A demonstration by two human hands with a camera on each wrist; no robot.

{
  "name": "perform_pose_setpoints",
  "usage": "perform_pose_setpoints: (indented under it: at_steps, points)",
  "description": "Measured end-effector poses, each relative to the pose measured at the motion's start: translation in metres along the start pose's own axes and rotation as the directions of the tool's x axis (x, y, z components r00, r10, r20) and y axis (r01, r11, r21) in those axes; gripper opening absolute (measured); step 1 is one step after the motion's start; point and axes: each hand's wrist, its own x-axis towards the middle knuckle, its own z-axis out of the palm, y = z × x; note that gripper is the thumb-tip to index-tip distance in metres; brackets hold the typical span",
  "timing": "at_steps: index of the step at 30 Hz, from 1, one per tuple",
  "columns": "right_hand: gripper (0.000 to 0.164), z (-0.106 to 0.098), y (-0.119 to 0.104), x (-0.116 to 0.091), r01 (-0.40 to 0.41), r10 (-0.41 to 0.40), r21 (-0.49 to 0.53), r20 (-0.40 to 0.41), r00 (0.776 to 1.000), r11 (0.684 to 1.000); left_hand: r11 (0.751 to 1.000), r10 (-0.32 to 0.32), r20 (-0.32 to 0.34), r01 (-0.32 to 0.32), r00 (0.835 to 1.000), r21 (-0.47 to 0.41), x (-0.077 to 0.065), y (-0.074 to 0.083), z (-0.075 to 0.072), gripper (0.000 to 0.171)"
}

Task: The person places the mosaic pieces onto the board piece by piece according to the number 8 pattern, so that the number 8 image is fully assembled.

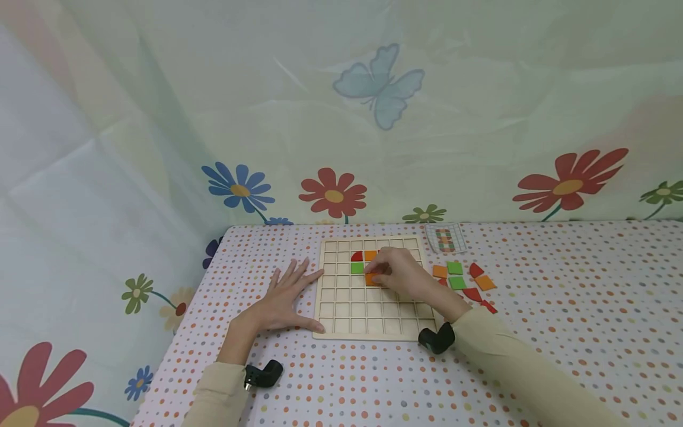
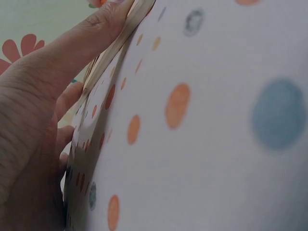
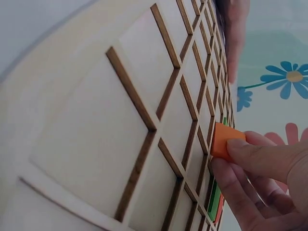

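A wooden grid board (image 1: 341, 311) lies on the table, its cells marked off by raised strips. My right hand (image 1: 397, 273) pinches an orange square tile (image 3: 225, 139) between thumb and fingers, right at the grid strips. Beside that hand, a red quarter-round tile (image 1: 357, 256), another orange tile (image 1: 370, 255) and a green tile (image 1: 357, 268) sit in cells; other cells are hidden under the hand. My left hand (image 1: 283, 299) rests with spread fingers at the board's left edge, its thumb on the lower left corner. In the left wrist view the thumb (image 2: 96, 33) presses the rim.
Right of the board lie several loose tiles: green squares (image 1: 455, 268), orange squares (image 1: 485, 282) and red pieces (image 1: 476, 270). A pattern card (image 1: 446, 238) lies at the back, by the board's upper right corner. A flowered curtain (image 1: 469, 107) hangs behind the dotted table (image 1: 331, 379).
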Motion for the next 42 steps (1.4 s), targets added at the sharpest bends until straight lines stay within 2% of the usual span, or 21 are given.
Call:
perform_pose_setpoints:
  at_steps: [9, 17, 26, 34, 38, 42]
  points:
    - [0.016, 0.000, -0.004, 0.000, -0.025, 0.025, -0.022, 0.011, 1.000, 0.999, 1.000, 0.009, -0.005, -0.009, 1.000, 0.019, 0.000, 0.001, -0.001, 0.117]
    - [0.014, 0.003, -0.009, 0.005, -0.014, 0.018, -0.114, 0.030, 0.999, 0.993, 1.000, 0.005, -0.009, -0.005, 1.000, 0.017, -0.001, 0.003, -0.001, 0.116]
    - [0.014, 0.006, -0.011, 0.002, -0.040, 0.045, -0.153, 0.029, 0.999, 0.987, 1.000, 0.009, -0.004, -0.009, 1.000, 0.016, -0.001, 0.001, -0.001, 0.116]
    - [0.012, 0.009, -0.010, 0.002, -0.012, 0.013, -0.194, 0.004, 1.000, 0.981, 1.000, 0.012, -0.007, -0.012, 1.000, 0.014, 0.000, 0.001, -0.001, 0.116]
    - [0.013, 0.010, -0.009, 0.001, -0.013, 0.013, -0.186, -0.004, 1.000, 0.982, 1.000, 0.010, -0.007, -0.010, 1.000, 0.014, 0.000, 0.000, -0.001, 0.116]
    - [0.014, 0.007, -0.007, -0.003, -0.037, 0.036, -0.122, -0.007, 0.999, 0.992, 1.000, 0.007, -0.006, -0.007, 1.000, 0.013, 0.000, 0.000, 0.000, 0.115]
